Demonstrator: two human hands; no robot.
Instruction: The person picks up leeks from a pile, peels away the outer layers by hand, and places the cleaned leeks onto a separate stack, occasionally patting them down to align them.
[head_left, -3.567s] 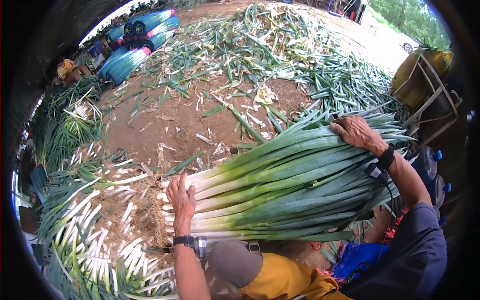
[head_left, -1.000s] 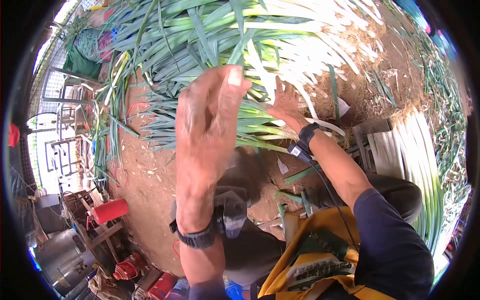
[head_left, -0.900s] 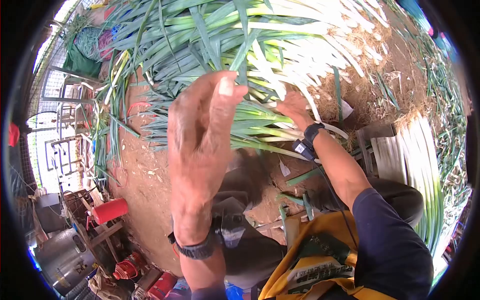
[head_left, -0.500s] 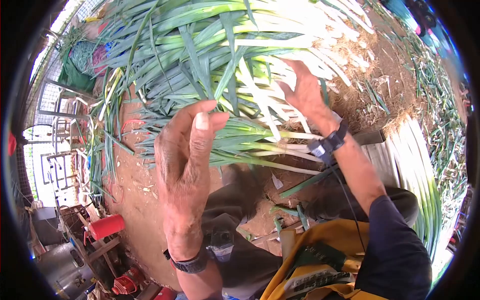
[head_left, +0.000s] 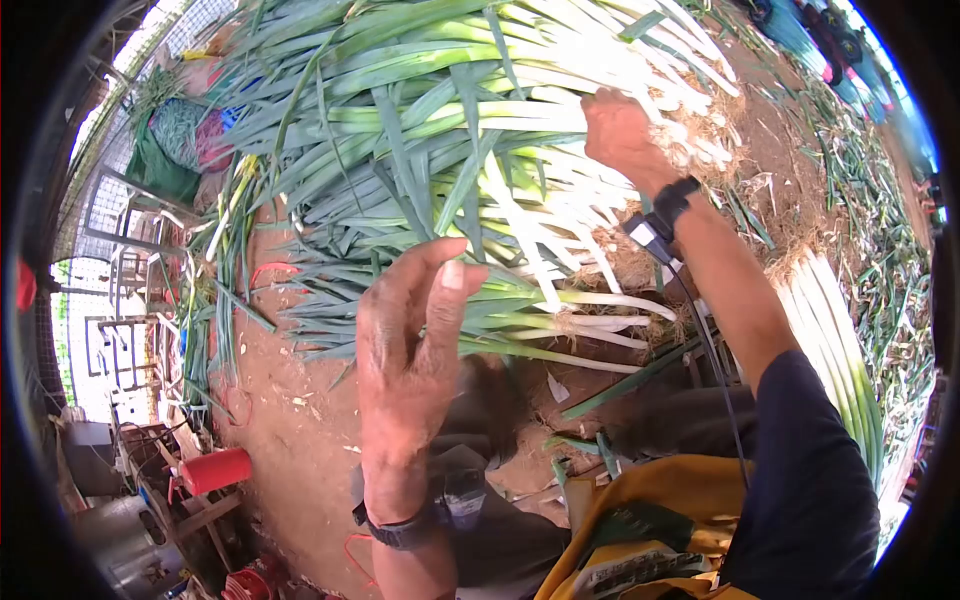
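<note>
Curling over leek stalks [head_left: 540, 115], right hand [head_left: 622, 132], grip unclear; left hand [head_left: 405, 335] half-open, empty

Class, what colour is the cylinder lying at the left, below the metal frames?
Red, head view.

You get bright daylight glaring over the white stalks [head_left: 590, 60], shaded lower ground, and fisheye-curved, black-rimmed edges.

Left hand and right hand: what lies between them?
In the head view, leeks lie across the stretch between the left hand and the right hand: green leaves and paler stalks, some crossing. The stretch is not bare.
</note>
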